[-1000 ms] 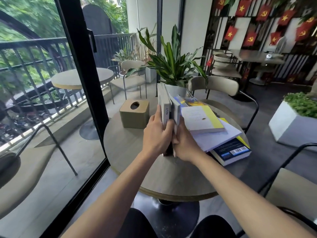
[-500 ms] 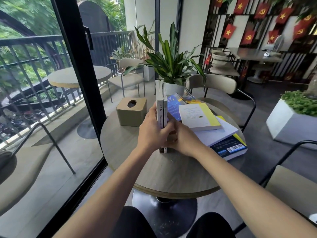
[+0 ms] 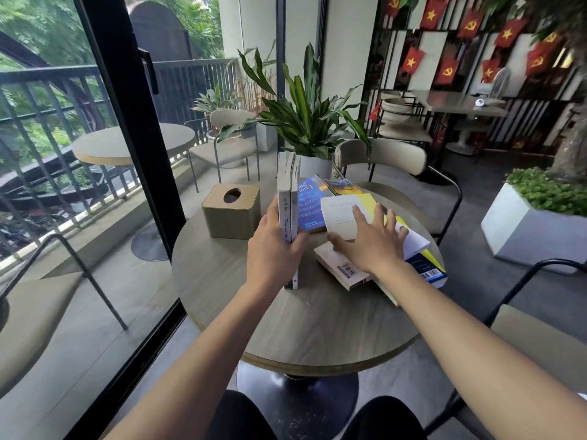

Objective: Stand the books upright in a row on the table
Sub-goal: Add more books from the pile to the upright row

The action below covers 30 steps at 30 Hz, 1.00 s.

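books standing on edge (image 3: 288, 214) sit near the middle of the round bench (image 3: 317, 325), spines toward us, and our left hand (image 3: 273, 249) wraps them from the left, its grip pinching the spines between fingers and thumb. half a second ago both our hands were clamped around this upright pair; now our right hand (image 3: 370, 241) has let go and moved right, where it lies palm down with its grip spread flat over the loose pile. under that hand we see a white-and-yellow book (image 3: 344, 214) lying flat, a pale book with a barcode (image 3: 343, 269) jutting toward us, which the hands hid before, and a dark blue book with a barcode (image 3: 427, 271) at the bottom right of the heap. a blue book (image 3: 309, 204) lies flat just beside the upright ones, behind our thumb. the tan tissue box (image 3: 232, 211) stands left of the upright books, apart from them, and the potted plant (image 3: 305, 122) rises at the far edge of the bench.
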### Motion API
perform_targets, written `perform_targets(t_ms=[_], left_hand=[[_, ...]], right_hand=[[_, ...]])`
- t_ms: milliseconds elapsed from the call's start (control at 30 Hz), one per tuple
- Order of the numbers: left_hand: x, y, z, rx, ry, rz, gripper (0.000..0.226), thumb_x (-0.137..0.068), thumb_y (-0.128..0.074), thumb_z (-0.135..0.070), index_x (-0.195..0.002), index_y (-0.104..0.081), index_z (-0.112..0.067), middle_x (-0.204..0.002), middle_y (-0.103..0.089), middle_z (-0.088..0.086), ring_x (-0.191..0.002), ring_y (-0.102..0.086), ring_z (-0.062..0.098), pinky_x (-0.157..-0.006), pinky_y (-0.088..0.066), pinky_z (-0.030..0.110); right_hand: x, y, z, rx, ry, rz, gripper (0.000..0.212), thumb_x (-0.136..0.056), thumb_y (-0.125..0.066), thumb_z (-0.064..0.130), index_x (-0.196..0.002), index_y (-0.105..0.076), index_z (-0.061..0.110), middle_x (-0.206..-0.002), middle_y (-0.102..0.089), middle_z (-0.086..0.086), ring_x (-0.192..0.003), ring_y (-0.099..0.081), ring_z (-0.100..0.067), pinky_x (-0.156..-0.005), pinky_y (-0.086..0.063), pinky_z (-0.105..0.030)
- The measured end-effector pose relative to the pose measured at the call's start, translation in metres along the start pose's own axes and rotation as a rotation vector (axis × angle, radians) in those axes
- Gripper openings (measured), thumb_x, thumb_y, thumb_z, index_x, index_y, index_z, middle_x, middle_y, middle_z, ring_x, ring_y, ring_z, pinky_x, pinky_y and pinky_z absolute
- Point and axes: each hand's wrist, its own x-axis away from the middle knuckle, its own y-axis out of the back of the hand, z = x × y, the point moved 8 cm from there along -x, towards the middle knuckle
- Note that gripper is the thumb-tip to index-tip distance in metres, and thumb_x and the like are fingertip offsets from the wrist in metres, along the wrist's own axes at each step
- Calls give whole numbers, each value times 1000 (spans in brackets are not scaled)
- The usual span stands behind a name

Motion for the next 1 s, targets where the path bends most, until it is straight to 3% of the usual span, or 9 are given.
perform_targets(t_ms=[133, 233, 467, 533, 633, 767, 833, 1000], left_hand=[[0, 0, 2, -8, 17, 0, 57, -84, -58, -24, -139, -46, -14, -119, -63, 4, -105, -55, 27, -75, -39, 32], [0, -1, 2, -23, 18, 4, 59, -84, -58, -26, -140, -44, -13, -117, -64, 5, -103, -56, 28, -74, -40, 33], [1, -1, 3, -26, 38, 25, 59, -85, -57, -27, -141, -43, -15, -118, -64, 5, -103, -56, 29, -76, -41, 35], [1, 0, 5, -26, 49, 30, 58, -86, -57, -29, -141, -43, -15, -117, -64, 5, -103, -57, 29, -78, -43, 37], [2, -2, 9, -29, 65, 40, 54, -88, -54, -37, -138, -45, -18, -116, -65, 1, -104, -57, 27, -76, -42, 36], [5, -6, 16, -37, 84, 66, 51, -91, -52, -44, -136, -46, -22, -115, -64, -4, -104, -57, 23, -74, -39, 33], [7, -6, 17, -33, 83, 73, 48, -91, -52, -46, -134, -47, -25, -115, -63, -7, -104, -56, 21, -75, -38, 33], [7, -6, 19, -27, 65, 80, 50, -91, -51, -50, -135, -46, -27, -118, -62, -7, -107, -56, 20, -76, -37, 31]], right_hand=[[-8, -7, -14, -4, -122, 37, 105, -69, -31, 91, -151, -22, 27, -154, -23, -22, -140, -20, -41, -106, -19, -55], [-13, -1, -18, -19, -179, 18, 110, -58, -44, 94, -141, -35, 21, -142, -42, -21, -132, -33, -37, -100, -26, -50], [-31, 9, -25, -77, -365, 146, 139, -36, -79, 80, -141, -34, 1, -142, -44, -20, -132, -39, -36, -104, -32, -42], [-35, 7, -25, -174, -352, 209, 125, -43, -84, 71, -138, -40, 3, -141, -49, -17, -129, -46, -34, -103, -39, -40], [-39, 8, -24, -361, -278, 144, 83, -66, -84, 46, -126, -51, 0, -130, -58, -17, -116, -57, -33, -84, -46, -34], [-20, 9, -19, -824, -235, -23, 53, -88, -65, 24, -123, -37, -3, -129, -54, -19, -112, -55, -33, -78, -39, -32], [-4, 9, -13, -1019, -189, -77, 42, -92, -61, 17, -121, -34, 1, -121, -54, -13, -102, -53, -25, -75, -35, -26], [41, 18, 12, -1130, 53, -328, 38, -93, -61, 9, -120, -36, 1, -106, -54, -1, -90, -55, -12, -66, -39, -6]])
